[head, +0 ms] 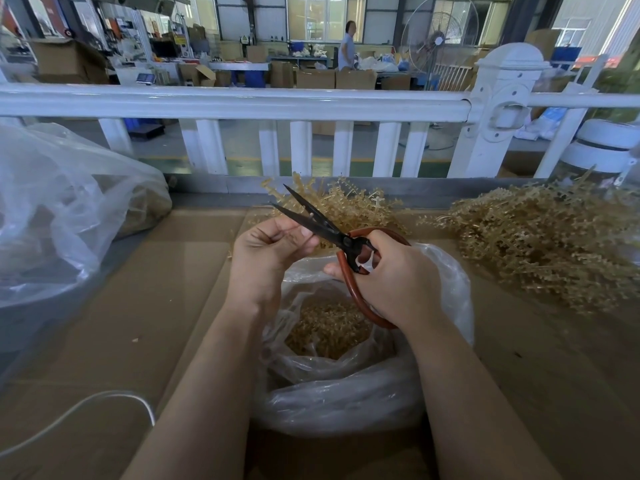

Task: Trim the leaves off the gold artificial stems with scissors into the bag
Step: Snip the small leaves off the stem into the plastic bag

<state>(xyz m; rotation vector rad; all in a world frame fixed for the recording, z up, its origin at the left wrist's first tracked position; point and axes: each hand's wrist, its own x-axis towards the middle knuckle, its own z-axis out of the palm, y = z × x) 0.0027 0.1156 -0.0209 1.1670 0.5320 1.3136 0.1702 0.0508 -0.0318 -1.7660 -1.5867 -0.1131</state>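
Observation:
My left hand [268, 251] pinches a thin gold stem [341, 207] whose leafy end fans out behind the scissors. My right hand [394, 282] grips the red-handled scissors [325, 225], whose dark blades are parted and point up and left just above my left fingers. Below both hands sits a clear plastic bag [346, 386], its mouth open, with gold leaf cuttings [327, 329] inside. A large heap of gold stems [550, 240] lies on the table to the right.
The table top is brown cardboard [166, 306]. A big clear plastic bag [59, 216] stands at the left. A white railing [242, 105] runs along the far edge. A white cable [104, 400] lies at the near left. A white-lidded jar [602, 147] stands far right.

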